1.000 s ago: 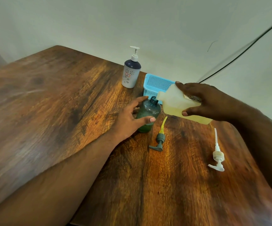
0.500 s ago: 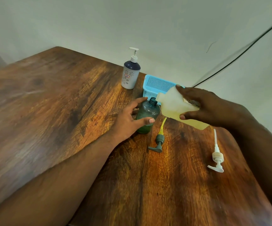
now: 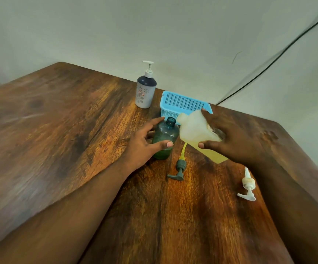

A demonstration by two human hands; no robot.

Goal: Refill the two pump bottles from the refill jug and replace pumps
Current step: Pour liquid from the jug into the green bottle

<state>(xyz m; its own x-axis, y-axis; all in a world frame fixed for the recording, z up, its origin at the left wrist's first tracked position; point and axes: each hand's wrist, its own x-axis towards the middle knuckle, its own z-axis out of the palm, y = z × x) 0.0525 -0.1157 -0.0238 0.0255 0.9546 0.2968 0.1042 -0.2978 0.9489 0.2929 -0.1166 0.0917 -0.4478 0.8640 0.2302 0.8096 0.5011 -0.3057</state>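
The wooden counter (image 3: 62,149) fills most of the view, its far edge meeting a pale wall. Two forearms reach in from the near side.

The right hand (image 3: 236,140) has its grip wrapped around the refill jug (image 3: 196,130), thumb on the near face and fingers over the top. The jug is tilted, its spout pointing left just beside the open mouth of the green bottle (image 3: 164,140); yellow liquid sits in its lower, right part. Whether any liquid is passing across cannot be told.

The left hand (image 3: 144,147) grasps the green bottle, thumb across its near side and fingers round its left. The bottle stands upright near the middle of the counter, with no pump, a little green liquid at the bottom.

A blue basket (image 3: 181,101) lies just beyond the bottle and jug. To its left, at the far edge, stands a white-and-navy pump bottle (image 3: 145,92) with its pump fitted.

A grey pump (image 3: 180,168) with a yellow tube lies on the counter near the green bottle. A white pump (image 3: 247,185) lies further right, beside the right forearm.
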